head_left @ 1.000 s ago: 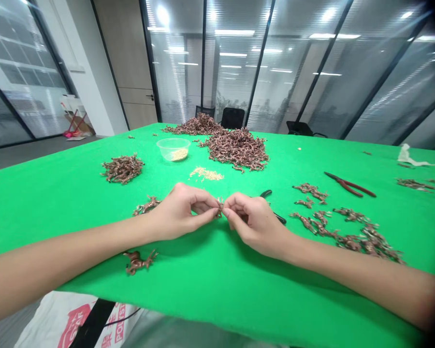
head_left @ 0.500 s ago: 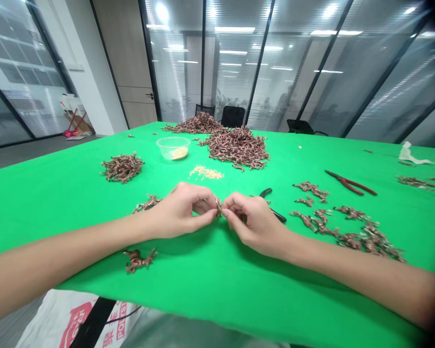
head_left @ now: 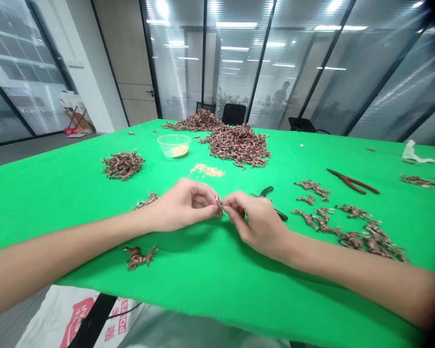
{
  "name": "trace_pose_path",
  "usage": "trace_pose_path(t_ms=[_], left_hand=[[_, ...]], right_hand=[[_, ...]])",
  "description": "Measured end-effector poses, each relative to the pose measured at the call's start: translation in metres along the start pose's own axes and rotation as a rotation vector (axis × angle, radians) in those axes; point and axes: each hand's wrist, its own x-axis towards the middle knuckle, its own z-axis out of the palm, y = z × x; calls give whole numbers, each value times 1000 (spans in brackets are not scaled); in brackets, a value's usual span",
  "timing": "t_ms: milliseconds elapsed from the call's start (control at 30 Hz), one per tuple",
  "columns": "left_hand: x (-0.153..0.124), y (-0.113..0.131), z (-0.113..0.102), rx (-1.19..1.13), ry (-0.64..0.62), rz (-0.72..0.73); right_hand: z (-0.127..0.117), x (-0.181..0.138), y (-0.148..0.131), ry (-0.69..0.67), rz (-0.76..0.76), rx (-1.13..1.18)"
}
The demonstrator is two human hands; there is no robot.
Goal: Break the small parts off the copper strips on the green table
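Currently the left hand (head_left: 184, 205) and the right hand (head_left: 257, 220) come together above the green-covered table (head_left: 203, 275), a small brown figurine (head_left: 219, 206) between them; the left grip is clenched on it between thumb and fingers, and the right grip is pinched on its right-hand edge, though the exact part grasped is too small to make out; straight beyond the grip lies a scatter of pale grains (head_left: 208, 170), and past that, a little to the left, stands a clear plastic bowl (head_left: 164, 150) with more pale grains (head_left: 180, 151) in it; farther beyond, slightly right of the grip, spreads a large heap (head_left: 239, 145) of brown figurines, a second heap (head_left: 199, 121) behind it; a smaller heap (head_left: 123, 166) sits beyond the grip and well to the left; a few figurines (head_left: 147, 199) show partly hidden behind the left wrist, and a lone figurine (head_left: 139, 257) lies on the near side of the left forearm; just right of the grip, a black-handled tool (head_left: 267, 192) shows partly behind the right hand; farther right lie loose figurines (head_left: 351, 239) in clusters, with red-handled pliers (head_left: 351, 183) beyond them; well apart at the far right is a crumpled white scrap (head_left: 412, 152).
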Motion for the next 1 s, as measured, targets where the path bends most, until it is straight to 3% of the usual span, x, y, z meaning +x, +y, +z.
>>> trace_pose_path(t_ms=[700, 1000], left_hand=[[-3, 6, 3, -2, 36, 15], [-2, 2, 6, -156, 108, -66]], right_hand=[[-2, 0, -3, -10, -30, 92], [0, 1, -1, 39, -22, 149]])
